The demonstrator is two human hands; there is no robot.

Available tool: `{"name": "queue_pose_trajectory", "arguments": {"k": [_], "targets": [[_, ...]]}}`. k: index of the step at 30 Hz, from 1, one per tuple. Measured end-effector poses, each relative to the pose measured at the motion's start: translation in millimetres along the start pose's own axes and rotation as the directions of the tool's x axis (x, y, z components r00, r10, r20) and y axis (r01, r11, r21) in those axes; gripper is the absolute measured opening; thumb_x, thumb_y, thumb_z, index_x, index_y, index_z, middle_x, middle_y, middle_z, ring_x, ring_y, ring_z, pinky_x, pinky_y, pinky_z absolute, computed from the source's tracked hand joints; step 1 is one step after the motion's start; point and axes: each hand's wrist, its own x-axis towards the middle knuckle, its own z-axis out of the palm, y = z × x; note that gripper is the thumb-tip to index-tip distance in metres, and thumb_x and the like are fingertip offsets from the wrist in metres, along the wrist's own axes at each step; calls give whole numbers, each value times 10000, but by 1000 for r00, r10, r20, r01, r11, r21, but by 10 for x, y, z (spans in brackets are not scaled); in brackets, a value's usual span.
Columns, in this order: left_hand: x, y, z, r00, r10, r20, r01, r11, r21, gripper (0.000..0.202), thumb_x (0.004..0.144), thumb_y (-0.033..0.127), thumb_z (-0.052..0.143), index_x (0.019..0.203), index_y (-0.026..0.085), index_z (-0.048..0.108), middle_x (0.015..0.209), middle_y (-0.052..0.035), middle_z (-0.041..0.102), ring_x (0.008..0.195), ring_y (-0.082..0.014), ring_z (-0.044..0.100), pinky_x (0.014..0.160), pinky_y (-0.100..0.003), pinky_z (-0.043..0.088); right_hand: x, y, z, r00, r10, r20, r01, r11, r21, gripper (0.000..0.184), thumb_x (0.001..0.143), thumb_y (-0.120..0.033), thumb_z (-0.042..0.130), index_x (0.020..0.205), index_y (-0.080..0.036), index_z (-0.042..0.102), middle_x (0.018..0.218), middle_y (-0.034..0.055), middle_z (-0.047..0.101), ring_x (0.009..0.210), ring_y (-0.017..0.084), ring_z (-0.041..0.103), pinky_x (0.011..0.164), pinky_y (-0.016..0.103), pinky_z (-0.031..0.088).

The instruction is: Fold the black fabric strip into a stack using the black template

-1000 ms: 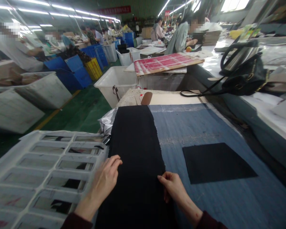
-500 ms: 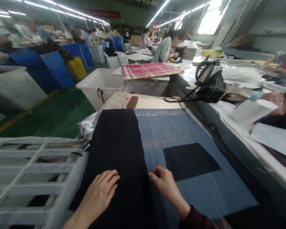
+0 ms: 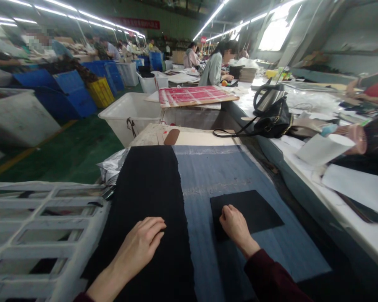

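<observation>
A wide strip of black fabric (image 3: 148, 180) lies over a blue-grey sheet (image 3: 201, 176) with a ragged right edge. My left hand (image 3: 143, 237) lies on the black fabric, its fingers stretched out and holding nothing. Over the left part of a smaller black piece (image 3: 258, 209), on the sheet's right side, is my right hand (image 3: 234, 222). Its fingers are pinched closed; what they hold is hidden. From beneath this hand a dark band (image 3: 231, 268) runs toward me, and I cannot tell whether it is fabric or shadow.
A white slatted crate (image 3: 47, 201) stands at left, beside a silvery plastic bag (image 3: 113, 165). Beyond the sheet are a brown rounded piece (image 3: 171, 137) and a white bin (image 3: 130, 109). A black bag (image 3: 275, 119) and a rolled paper (image 3: 326, 149) lie on the right-hand table.
My right hand has moved right, from the black fabric's edge to over the smaller black piece. My left hand stays on the black fabric. The view has shifted slightly.
</observation>
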Motion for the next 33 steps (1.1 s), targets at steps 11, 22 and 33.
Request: {"name": "queue_pose_trajectory", "arguments": {"k": [11,22,33], "targets": [[695,785,337,981,142,129,-129,986,-105,250,854,159,547,1074,251,622,1144,-1,654,1058,-201,562,896,-367,457,76,100,-19,1000,6,0,-6,991,132,163,811,-81,449,767,-171,578,816,61,580,729,161,552,658,270,335],[1023,1051,695,977,193,92,-187,980,-62,403,869,142,449,1253,240,522,1392,-10,512,1164,-221,502,954,-383,428,175,308,-185,989,124,81,-149,842,519,164,688,-199,516,696,-182,680,683,23,666,681,170,595,660,272,394],[1107,1227,798,984,126,127,-141,983,118,271,886,184,401,938,204,667,1459,-66,398,1050,-283,532,824,-472,445,-150,1353,-761,895,437,89,-273,379,884,220,713,-442,528,737,-223,543,581,45,587,536,188,584,554,332,472]]}}
